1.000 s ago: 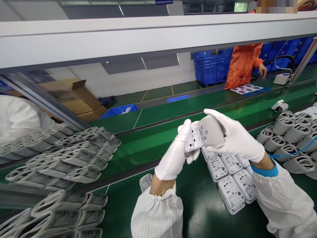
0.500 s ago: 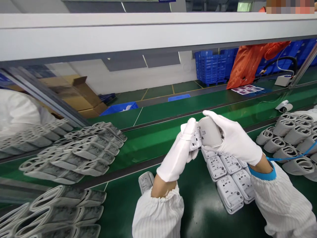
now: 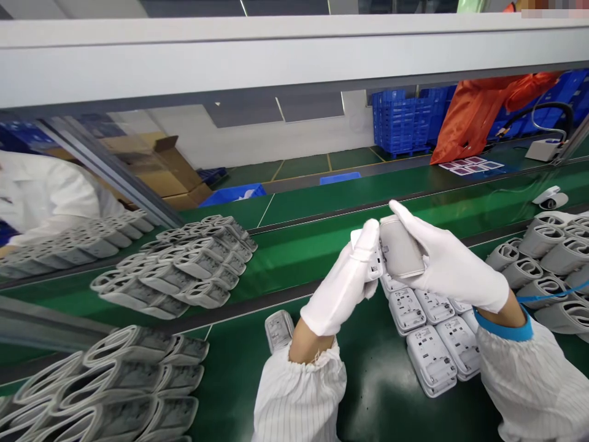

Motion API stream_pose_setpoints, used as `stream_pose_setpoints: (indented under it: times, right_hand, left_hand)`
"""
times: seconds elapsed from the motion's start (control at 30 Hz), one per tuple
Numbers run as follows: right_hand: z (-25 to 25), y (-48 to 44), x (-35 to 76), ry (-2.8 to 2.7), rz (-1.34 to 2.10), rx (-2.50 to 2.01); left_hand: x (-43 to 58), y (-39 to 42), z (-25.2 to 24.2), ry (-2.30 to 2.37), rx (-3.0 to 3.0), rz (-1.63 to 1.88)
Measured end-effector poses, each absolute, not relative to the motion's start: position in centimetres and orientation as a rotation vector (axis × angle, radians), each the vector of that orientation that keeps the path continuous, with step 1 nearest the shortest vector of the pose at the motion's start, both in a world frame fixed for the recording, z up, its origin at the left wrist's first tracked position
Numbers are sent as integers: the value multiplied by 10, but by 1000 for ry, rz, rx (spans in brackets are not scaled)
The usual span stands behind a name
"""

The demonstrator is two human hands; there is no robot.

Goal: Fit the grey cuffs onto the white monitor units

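Both white-gloved hands are closed around the work above the green mat. The left hand clenches a white plastic housing, its thumb and fingers wrapped around the housing's near end. The right hand grasps a pale rounded shell, its fingers spread across the top and reaching past the far edge. The shell sits tight against the housing, though the gloves hide exactly how the two meet. Directly below the grip, a block of white housings lies in overlapping rows on the green mat, the nearest touching the underside of the right hand's work. Below the left wrist, a single housing lies apart from that block. To the right of the grip, grey looped parts stand packed together, and a blue cord crosses them from the blue cuff. Left of the grip, more grey looped parts sit on a green conveyor belt. Far beyond, a co-worker's orange smock stands before blue crates.
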State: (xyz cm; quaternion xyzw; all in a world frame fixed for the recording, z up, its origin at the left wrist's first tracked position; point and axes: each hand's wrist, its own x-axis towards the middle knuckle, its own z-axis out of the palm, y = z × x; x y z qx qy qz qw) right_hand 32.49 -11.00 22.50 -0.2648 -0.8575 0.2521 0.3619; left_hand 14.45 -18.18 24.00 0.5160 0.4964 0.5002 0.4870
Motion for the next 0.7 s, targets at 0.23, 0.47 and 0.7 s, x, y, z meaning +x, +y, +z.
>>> stream_pose_setpoints:
  times: [0.23,0.47,0.7]
  right_hand:
    - [224,-111,328,-2214,575,-686]
    - [226,-114,326,-2211,481,-712]
    - [226,-118,323,-2188,469,-699]
  left_hand:
    - [155,-183,236,1167,1129,1278]
    - [159,-184,236,1180,1071,1293]
    - [158,-188,240,1222,1122,1275]
